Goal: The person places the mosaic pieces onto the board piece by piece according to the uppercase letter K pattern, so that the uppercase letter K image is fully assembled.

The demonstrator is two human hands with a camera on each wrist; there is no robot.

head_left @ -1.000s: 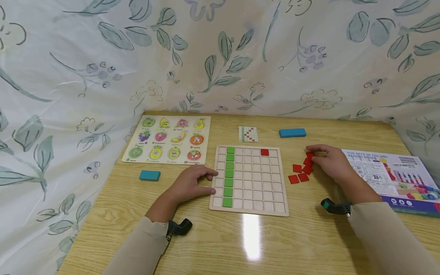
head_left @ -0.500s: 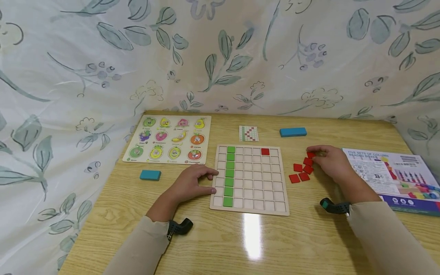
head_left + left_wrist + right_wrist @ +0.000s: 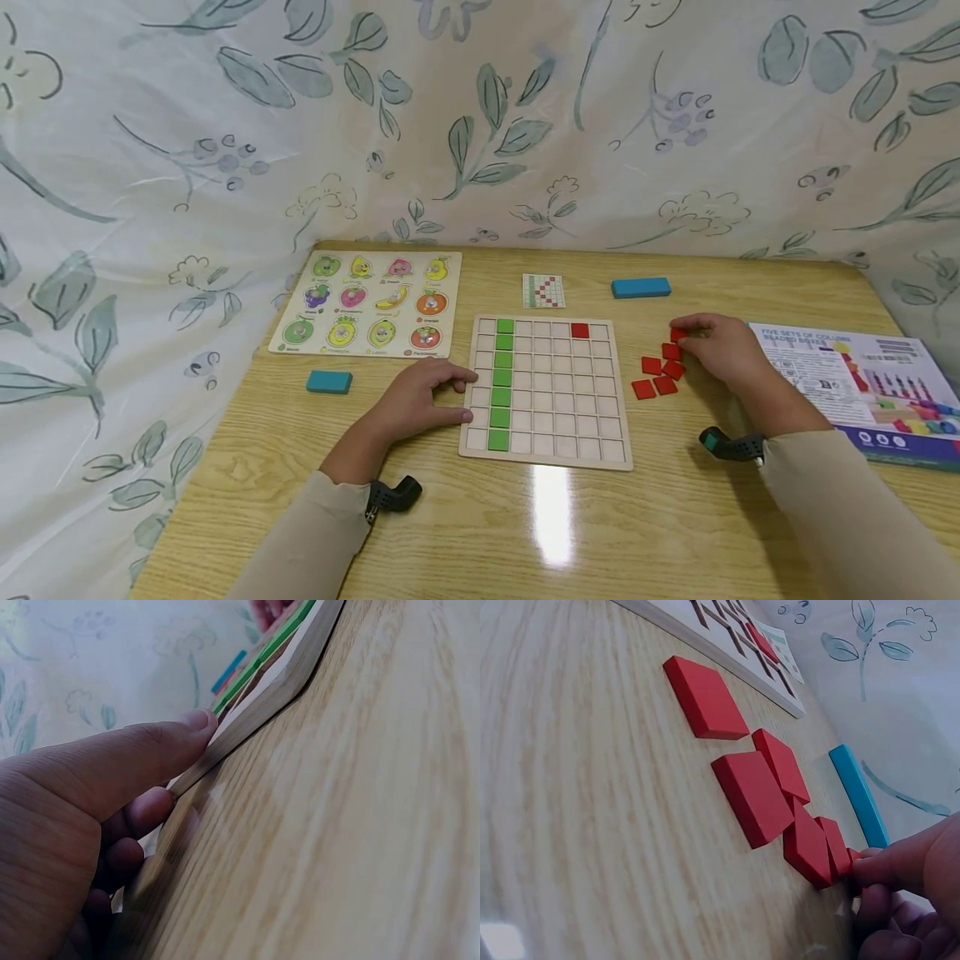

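Note:
A wooden grid board (image 3: 555, 462) lies flat on the table. Green square tiles (image 3: 501, 377) run down its second column, and one red tile (image 3: 580, 331) sits in the top row. At the board's left edge rests my left hand (image 3: 412, 404), its thumb (image 3: 172, 746) and fingertips touching the rim, thumb and index spread apart. To the right of the board, my right hand (image 3: 723, 350) pinches the farthest red tile (image 3: 855, 862) of a small loose group between thumb and fingers, low at the tabletop. Several other red tiles (image 3: 651, 365) lie close beside it.
A small pattern card (image 3: 543, 291) lies behind the board. A blue bar (image 3: 641, 287) is at the back right, a shorter blue block (image 3: 328, 382) at the left. A fruit puzzle board (image 3: 273, 337) and a printed box (image 3: 847, 375) flank the work. Patterned cloth (image 3: 480, 150) hangs behind.
Both hands stay almost in place. The right fingers have drawn slightly away from the nearer red tiles with the farthest tile. The view shifts a little.

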